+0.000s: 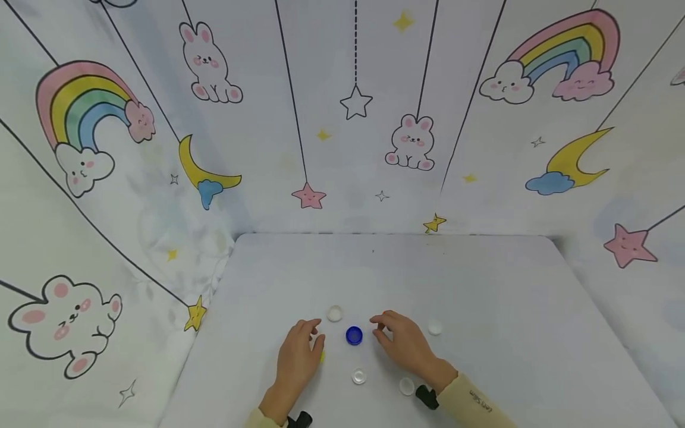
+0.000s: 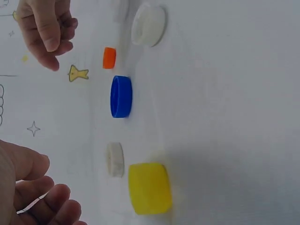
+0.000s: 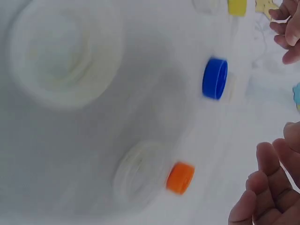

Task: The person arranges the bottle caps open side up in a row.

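Both hands hover over a white table among loose bottle caps, holding nothing, with fingers loosely bent. My left hand (image 1: pixel 298 355) is nearest a yellow cap (image 2: pixel 150 189), which it partly hides in the head view. Between the hands lies a blue cap (image 1: pixel 354 336), touched by neither. My right hand (image 1: pixel 409 345) is close to an orange cap (image 3: pixel 180 178); in the head view that cap is almost wholly hidden behind the fingers. A whitish cap (image 1: pixel 334 314) lies beyond the blue one, and a clear cap (image 1: pixel 359 375) lies on the near side.
Another whitish cap (image 1: pixel 407 386) sits by the right wrist, and a white cap (image 1: pixel 434 327) lies right of the right hand. Dark wrist mounts (image 1: pixel 427 397) are on both wrists. Printed cloth (image 1: pixel 257 148) with rabbits and rainbows rises behind the table (image 1: pixel 481 279).
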`<state>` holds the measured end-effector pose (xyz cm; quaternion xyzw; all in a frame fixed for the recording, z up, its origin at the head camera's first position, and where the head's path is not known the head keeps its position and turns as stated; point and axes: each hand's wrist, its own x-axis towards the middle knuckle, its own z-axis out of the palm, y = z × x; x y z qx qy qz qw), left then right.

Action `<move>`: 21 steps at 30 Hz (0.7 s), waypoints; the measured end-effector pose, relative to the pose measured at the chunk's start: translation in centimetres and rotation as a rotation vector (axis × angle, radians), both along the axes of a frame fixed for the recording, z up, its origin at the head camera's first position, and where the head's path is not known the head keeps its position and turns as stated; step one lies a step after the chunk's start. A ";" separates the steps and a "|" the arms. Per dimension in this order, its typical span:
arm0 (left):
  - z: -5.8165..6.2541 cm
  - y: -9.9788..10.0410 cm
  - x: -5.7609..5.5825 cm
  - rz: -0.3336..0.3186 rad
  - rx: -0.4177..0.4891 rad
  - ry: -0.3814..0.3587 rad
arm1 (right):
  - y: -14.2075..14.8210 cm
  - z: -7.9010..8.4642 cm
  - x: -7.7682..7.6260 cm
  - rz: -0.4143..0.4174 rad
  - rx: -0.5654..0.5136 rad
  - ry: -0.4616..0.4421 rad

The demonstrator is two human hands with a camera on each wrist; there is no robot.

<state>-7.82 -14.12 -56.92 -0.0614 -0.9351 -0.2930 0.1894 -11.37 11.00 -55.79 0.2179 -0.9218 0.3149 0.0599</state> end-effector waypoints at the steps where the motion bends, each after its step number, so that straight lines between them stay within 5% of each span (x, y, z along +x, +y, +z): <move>1: 0.3 0.1 -0.4 -0.011 -0.003 0.011 | 0.4 0.0 0.0 -0.019 -0.011 0.009; 10: 2.4 1.0 -2.7 -0.059 0.000 0.020 | 2.2 0.5 -0.6 -0.093 -0.024 0.066; 21: 3.7 1.5 -3.5 -0.050 -0.056 -0.008 | 3.8 0.9 -0.9 -0.123 -0.028 0.155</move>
